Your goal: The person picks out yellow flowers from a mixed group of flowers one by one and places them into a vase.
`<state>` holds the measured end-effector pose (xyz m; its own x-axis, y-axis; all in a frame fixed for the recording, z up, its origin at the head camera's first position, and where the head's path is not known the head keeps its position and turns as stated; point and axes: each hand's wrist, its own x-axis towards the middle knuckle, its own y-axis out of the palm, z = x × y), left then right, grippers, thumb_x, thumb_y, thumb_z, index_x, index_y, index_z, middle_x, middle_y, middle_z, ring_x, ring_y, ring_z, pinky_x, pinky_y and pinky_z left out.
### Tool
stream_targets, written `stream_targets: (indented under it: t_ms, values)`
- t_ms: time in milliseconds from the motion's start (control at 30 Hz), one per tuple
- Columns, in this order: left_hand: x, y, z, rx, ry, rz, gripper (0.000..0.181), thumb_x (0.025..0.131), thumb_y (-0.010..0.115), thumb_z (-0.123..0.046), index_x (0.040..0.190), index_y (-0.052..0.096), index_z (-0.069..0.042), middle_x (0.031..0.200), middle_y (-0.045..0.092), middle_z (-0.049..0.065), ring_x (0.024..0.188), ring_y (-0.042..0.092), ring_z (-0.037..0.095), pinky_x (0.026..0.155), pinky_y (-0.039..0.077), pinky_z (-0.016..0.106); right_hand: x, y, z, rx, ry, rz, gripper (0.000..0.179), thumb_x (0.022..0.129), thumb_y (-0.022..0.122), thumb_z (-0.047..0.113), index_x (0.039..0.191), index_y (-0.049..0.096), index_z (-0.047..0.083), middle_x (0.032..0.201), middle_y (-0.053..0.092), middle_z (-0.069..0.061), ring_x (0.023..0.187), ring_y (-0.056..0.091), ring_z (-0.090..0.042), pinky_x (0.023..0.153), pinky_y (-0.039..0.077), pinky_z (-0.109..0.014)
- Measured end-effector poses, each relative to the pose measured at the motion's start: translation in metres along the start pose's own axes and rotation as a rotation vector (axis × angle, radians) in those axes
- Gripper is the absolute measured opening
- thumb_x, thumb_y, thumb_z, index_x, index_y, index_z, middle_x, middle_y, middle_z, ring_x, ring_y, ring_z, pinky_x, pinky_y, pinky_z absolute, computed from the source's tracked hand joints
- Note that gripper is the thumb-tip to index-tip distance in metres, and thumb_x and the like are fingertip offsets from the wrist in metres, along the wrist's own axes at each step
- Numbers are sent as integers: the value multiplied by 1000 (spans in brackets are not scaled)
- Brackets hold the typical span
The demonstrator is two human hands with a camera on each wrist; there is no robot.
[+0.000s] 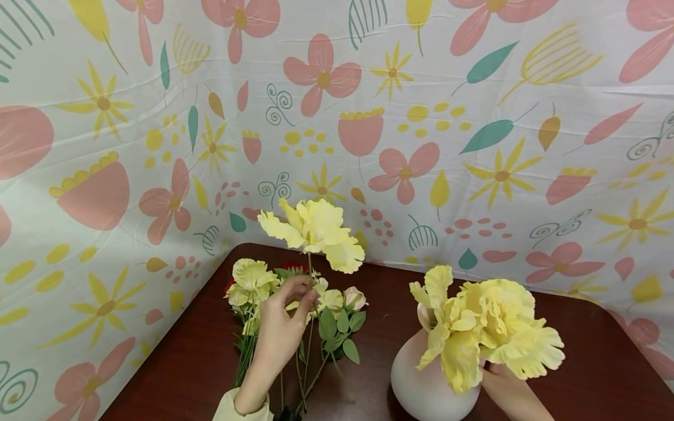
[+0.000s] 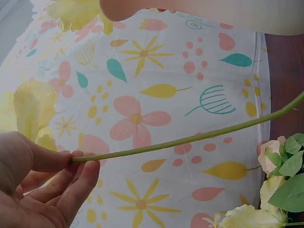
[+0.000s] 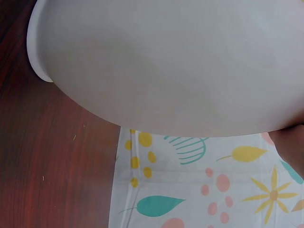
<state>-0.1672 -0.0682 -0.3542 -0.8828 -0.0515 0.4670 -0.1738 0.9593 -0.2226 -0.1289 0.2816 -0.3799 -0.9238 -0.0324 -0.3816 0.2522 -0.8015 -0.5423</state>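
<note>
Pale sleeve (image 1: 243, 406) at the bottom edge of my head feed, close to the lens; out of it comes the left hand (image 1: 284, 318). I read that hand as pinching the stem (image 2: 190, 138) of a single yellow flower (image 1: 321, 231) between thumb and fingertips; my left wrist feed shows the pinch clearly, stem running off to the right. Flower is held up in the air, bloom above the fingers, over a loose bunch (image 1: 251, 280) and well apart from the vase (image 1: 426, 383).

Right hand (image 1: 508, 386) I have at the vase's right side, touching it. Petals and vase cover its fingers, so I can't tell how they're bent. Two hands well apart, vase between them.

Vase: whitish, rounded, on a dark red-brown table (image 1: 595, 362), big yellow blooms (image 1: 489, 327) at its top hiding the mouth. My right wrist feed is mostly vase wall, sideways in that view, base to the left, a bit of hand at the right edge.

In the bunch I get pale yellow flowers, a pale pink rose (image 1: 355, 299), green leaves (image 1: 342, 327), some red (image 1: 297, 268) at the back. Flower-print cloth (image 1: 363, 175) hangs behind the table and along its left.
</note>
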Motion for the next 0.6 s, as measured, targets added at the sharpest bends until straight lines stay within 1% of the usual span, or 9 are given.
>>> stream_targets:
  t_ms: [33,133,267,300,367,500,600]
  values:
    - [0,0,0,-1,6,-6,11,93,64,-11,103,66,-15,85,70,2,73,67,18,55,52,23,0,0,0,3,-2,-2,64,104,29,47,136,20,-8,140,30,-34,119,40,-35,85,43,-37]
    - [0,1,0,-30,15,-17,12,92,65,-10,103,66,-14,86,71,4,75,68,21,60,56,25,2,0,-1,11,6,0,65,104,29,47,138,19,-7,142,28,-34,121,39,-36,86,43,-37]
    - [0,1,-2,-81,33,-39,12,92,65,-8,103,66,-13,86,71,4,77,70,18,67,58,26,3,0,-2,19,19,9,72,104,30,49,146,12,-7,147,23,-35,129,34,-41,89,44,-40]
    - [-1,1,-2,-88,42,-45,12,92,65,-8,103,66,-13,85,71,4,77,70,16,68,59,26,3,0,-2,23,17,10,72,104,30,49,146,12,-7,147,23,-35,129,35,-41,89,44,-40]
    - [-1,1,-3,-96,77,-60,12,92,65,-9,103,66,-13,84,70,4,77,69,14,69,59,27,2,0,-2,31,11,11,71,104,30,48,146,13,-6,146,24,-35,128,35,-40,89,44,-40]
    - [-2,0,-3,-102,181,-90,11,93,63,-9,103,65,-12,83,70,7,76,69,16,70,59,28,0,0,-1,12,21,9,71,104,29,49,144,16,-9,144,27,-36,125,39,-40,88,45,-40]
    - [-2,-1,-5,-93,253,-121,12,93,62,-6,104,65,-10,84,70,8,76,69,19,70,59,29,-1,0,-2,-25,37,2,73,103,29,51,140,23,-11,138,35,-37,119,46,-38,85,46,-40]
